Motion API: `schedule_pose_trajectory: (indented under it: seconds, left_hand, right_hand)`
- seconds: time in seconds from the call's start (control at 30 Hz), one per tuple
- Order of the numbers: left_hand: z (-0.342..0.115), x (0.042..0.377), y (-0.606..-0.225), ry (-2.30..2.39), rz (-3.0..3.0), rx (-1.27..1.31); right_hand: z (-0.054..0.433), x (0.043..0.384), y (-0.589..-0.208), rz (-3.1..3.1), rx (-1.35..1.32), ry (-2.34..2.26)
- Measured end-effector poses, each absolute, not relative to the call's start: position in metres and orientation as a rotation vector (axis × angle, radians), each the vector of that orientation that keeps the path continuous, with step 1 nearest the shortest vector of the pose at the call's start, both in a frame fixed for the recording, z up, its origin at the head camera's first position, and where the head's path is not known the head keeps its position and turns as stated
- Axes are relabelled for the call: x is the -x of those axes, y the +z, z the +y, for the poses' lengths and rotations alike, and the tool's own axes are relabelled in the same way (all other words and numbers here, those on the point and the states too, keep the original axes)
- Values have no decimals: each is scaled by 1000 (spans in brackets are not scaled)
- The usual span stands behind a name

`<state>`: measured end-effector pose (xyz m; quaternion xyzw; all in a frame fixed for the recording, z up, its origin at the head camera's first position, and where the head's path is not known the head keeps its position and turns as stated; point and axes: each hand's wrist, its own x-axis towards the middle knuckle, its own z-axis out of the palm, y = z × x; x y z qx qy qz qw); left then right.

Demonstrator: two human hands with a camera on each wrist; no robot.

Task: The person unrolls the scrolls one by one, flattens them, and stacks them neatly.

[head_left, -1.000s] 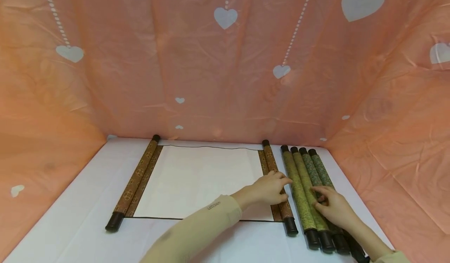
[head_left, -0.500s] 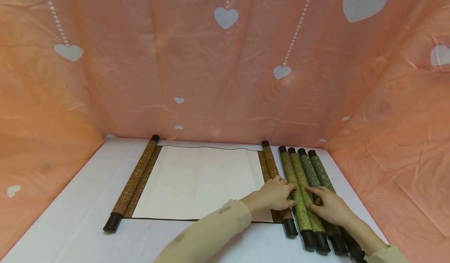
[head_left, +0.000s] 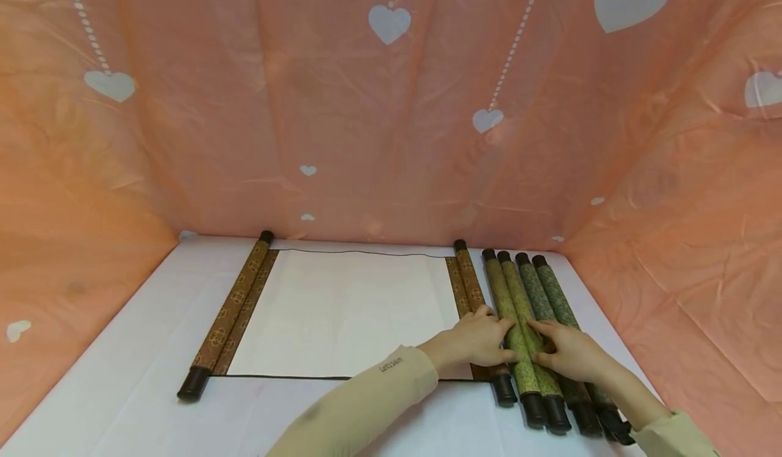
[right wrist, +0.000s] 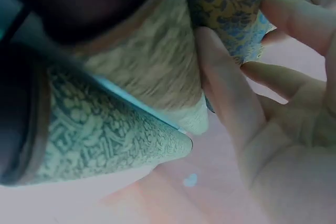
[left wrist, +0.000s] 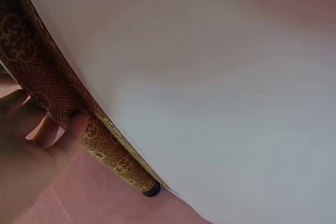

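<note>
Over on the left of the white-covered desk (head_left: 140, 375), the unrolled scroll (head_left: 342, 314) lies flat, its pale sheet spread between two brown patterned rollers. The left roller (head_left: 229, 311) has its far end by the desk's far edge, and its black end cap (head_left: 194, 384) points toward the near side. The right roller (head_left: 469, 284) lies past the desk's middle, partly under the person's left hand (head_left: 478, 338), which reaches across the sheet. Its fingertips meet the left yellow-green scroll (head_left: 503, 301), a rolled one just beside that roller; whether they grip it, I cannot tell.

Next to it, touching or nearly so, comes the right yellow-green scroll (head_left: 518, 301). The right hand (head_left: 574, 352) touches this one with fingertips set apart, fairly straight rather than closed round it. Behind and partly under that hand, two dark green scrolls (head_left: 557, 297) lie nearest the desk's right edge, their far ends near the far edge.
</note>
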<state>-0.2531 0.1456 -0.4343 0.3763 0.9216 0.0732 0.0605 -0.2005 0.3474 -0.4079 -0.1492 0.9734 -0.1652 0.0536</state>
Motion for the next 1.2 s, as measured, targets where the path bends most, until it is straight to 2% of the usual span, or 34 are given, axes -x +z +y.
schedule_pose_trajectory:
  seconds: [0.7, 1.2]
  left_hand:
    - [146, 251, -435, 572, 2774, -998]
    - [121, 244, -412, 905, 2747, -1115]
  right_hand:
    - [351, 192, -416, 2849, 334, -1010]
    - [333, 177, -397, 3042, 359, -1184]
